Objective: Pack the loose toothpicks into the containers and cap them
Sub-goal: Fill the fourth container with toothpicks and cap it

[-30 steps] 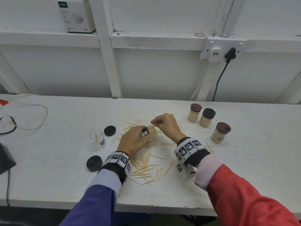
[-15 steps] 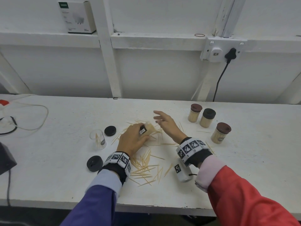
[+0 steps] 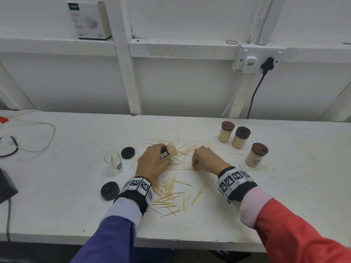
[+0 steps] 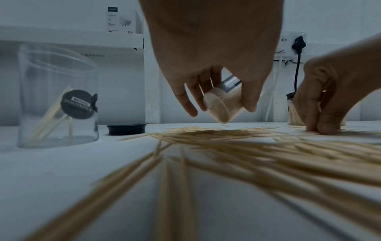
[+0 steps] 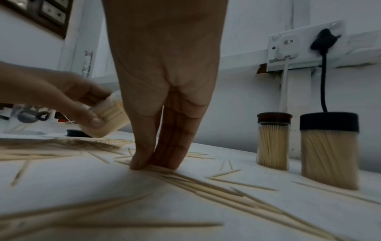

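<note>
My left hand (image 3: 158,158) grips a clear container (image 3: 171,150) packed with toothpicks, tilted with its open mouth toward the right; its base shows in the left wrist view (image 4: 221,107). My right hand (image 3: 196,167) is to its right, fingertips (image 5: 144,161) down on the table, pinching a few loose toothpicks (image 5: 206,184). More loose toothpicks (image 3: 169,194) lie scattered between and in front of both hands. A nearly empty open container (image 3: 114,165) stands left, with two black caps (image 3: 128,152) (image 3: 109,190) beside it.
Three capped full containers (image 3: 226,132) (image 3: 240,137) (image 3: 256,155) stand at the right rear. A cable (image 3: 38,141) and a dark device (image 3: 5,186) are at the left edge. A wall socket (image 3: 254,59) sits behind; the table's front edge (image 3: 171,242) is near.
My right hand left the mouth of the held container, opened, then came down onto the toothpicks on the table to the right. The left hand kept the container nearly still.
</note>
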{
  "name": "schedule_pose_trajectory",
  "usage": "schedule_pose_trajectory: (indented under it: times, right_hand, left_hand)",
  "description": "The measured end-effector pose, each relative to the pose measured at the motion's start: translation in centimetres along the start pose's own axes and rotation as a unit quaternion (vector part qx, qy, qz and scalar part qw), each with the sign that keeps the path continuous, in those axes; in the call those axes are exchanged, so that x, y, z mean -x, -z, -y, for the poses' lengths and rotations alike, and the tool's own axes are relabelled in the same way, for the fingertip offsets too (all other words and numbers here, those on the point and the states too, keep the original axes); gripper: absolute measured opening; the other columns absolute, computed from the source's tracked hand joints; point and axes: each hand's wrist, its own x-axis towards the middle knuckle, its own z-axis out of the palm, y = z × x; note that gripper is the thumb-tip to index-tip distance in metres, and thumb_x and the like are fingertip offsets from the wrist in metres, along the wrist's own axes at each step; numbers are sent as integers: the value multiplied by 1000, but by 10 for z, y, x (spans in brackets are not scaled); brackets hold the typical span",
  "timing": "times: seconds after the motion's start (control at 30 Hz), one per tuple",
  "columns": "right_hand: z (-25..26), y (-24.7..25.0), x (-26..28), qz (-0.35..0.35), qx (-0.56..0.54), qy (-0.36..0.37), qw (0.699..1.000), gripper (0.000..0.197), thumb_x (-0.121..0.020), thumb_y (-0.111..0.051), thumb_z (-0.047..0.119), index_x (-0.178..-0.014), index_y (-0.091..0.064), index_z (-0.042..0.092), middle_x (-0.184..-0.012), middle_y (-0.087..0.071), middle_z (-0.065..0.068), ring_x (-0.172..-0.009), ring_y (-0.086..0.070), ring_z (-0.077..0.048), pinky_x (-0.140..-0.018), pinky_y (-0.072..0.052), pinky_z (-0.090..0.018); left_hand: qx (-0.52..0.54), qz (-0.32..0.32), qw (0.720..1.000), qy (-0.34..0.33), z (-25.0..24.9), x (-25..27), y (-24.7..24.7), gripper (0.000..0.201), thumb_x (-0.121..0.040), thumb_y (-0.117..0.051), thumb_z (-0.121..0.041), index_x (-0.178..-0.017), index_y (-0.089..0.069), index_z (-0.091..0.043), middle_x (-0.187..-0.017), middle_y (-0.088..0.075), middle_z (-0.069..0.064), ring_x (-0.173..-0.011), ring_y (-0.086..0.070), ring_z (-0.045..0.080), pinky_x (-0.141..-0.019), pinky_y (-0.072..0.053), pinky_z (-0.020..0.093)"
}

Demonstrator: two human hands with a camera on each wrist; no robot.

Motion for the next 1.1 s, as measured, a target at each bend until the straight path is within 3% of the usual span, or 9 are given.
schedule_pose_trajectory:
  times: [0.2, 0.37, 0.43, 0.53, 0.63, 0.77, 0.87, 1.0, 1.1]
  right_hand:
    - [1, 2, 9, 4, 127, 52, 991, 5, -84, -60, 17, -80, -63, 19, -89, -65, 0, -76, -55, -19, -64, -35, -26]
    - [-2, -3, 12, 46, 129, 62, 989, 6, -89, -51, 18, -84, -48, 14, -88, -49, 0, -78, -46, -20, -66, -32, -28]
    - [-3, -3, 11, 40, 101, 53, 993, 7, -91, -49, 18, -85, -47, 13, -88, -50, -2, -78, -47, -21, -66, -33, -28]
    - [-5, 3, 8, -29, -22, 30, 999, 11, -96, -45, 22, -92, -51, 13, -89, -62, -2, -78, -55, -23, -65, -39, -32]
    - [0, 16, 5, -92, -132, 34, 986, 9, -99, -47, 24, -94, -52, 19, -86, -63, 6, -78, -57, -17, -70, -44, -34]
    - [14, 25, -3, -107, -94, 56, 988, 8, -98, -52, 21, -97, -59, 18, -98, -65, 4, -86, -57, -15, -70, -42, -30]
    - [24, 25, -8, -142, -94, 78, 982, 7, -92, -60, 14, -92, -67, 13, -96, -67, -1, -86, -58, -16, -73, -45, -28]
    - [34, 26, -11, -200, -144, 83, 966, 6, -83, -70, 6, -88, -73, 7, -89, -70, -5, -79, -58, -15, -72, -42, -21]
    - [38, 23, -11, -219, -162, 89, 958, 16, -84, -64, -3, -95, -73, 5, -91, -73, -6, -82, -64, -16, -75, -44, -19]
  left_hand:
    - [-8, 8, 1000, -7, 0, 1, 0, 41, -82, -68, -36, -118, -55, -21, -112, -60, -3, -104, -53, 19, -81, -46, 35]
    - [-3, 12, 1000, -1, -1, 2, 0, 39, -80, -68, -36, -115, -56, -24, -108, -59, -5, -101, -55, 18, -80, -46, 34]
    - [-3, 17, 1000, 3, -2, 1, 0, 40, -80, -68, -37, -116, -56, -25, -109, -59, -5, -101, -55, 18, -81, -47, 34]
    - [-5, 21, 1000, 0, -1, 1, 0, 41, -79, -69, -37, -116, -55, -25, -109, -59, -6, -101, -55, 18, -81, -47, 34]
    - [3, 35, 999, -4, 0, 0, -1, 38, -78, -68, -36, -113, -56, -27, -107, -59, -8, -99, -56, 16, -80, -47, 34]
    - [13, 68, 997, -30, 0, 0, -3, 44, -77, -68, -38, -118, -54, -28, -110, -60, -9, -102, -56, 14, -86, -49, 39]
    - [15, 86, 995, -53, -1, 2, -3, 52, -81, -69, -41, -126, -51, -24, -116, -58, -8, -105, -55, 13, -89, -48, 37]
    - [39, 92, 992, -70, 0, 1, -4, 53, -82, -69, -44, -126, -51, -23, -116, -59, -9, -103, -56, 12, -87, -48, 35]
    - [50, 81, 993, -70, 0, 1, -4, 52, -82, -68, -49, -124, -52, -24, -110, -59, -11, -97, -56, 10, -81, -47, 30]
